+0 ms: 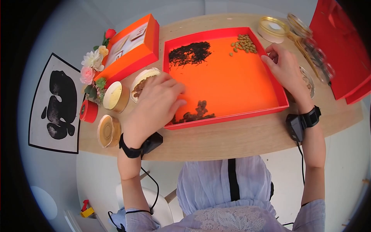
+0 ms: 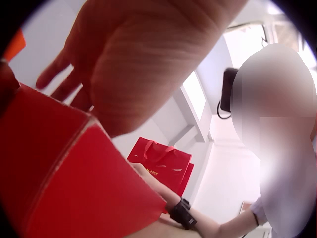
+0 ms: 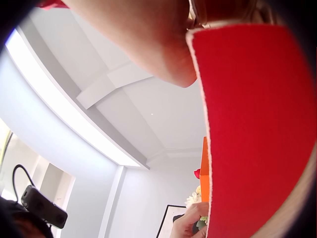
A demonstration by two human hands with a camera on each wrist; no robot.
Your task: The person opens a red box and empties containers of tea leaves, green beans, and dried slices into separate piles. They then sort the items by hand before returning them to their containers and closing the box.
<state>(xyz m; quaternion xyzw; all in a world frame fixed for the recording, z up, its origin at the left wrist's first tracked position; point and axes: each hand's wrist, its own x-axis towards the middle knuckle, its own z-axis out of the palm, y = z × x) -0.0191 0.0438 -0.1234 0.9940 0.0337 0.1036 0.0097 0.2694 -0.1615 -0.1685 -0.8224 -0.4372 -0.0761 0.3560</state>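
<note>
A shallow red box lid or tray (image 1: 228,123) with an orange inside lies on the table. It bears black dried shreds (image 1: 189,53) at far left, small olive-yellow dried buds (image 1: 245,43) at far right and dark brown dried pieces (image 1: 199,114) at near left. My left hand (image 1: 156,102), slightly blurred, hovers over the left wall with loosely spread fingers. Under it, partly hidden, is a round tub (image 1: 135,83) with brown pieces. My right hand (image 1: 285,65) rests at the right rim, thumb on the edge, fingers loosely bent.
Left of the tray stand a tub with pale yellow contents (image 1: 114,96), another round tub (image 1: 108,131), a small red container (image 1: 89,111), flowers (image 1: 92,62) and an orange-red box (image 1: 135,50). Right are a gold-rimmed jar (image 1: 272,29), wooden tongs (image 1: 307,56) and a red bag (image 1: 344,46).
</note>
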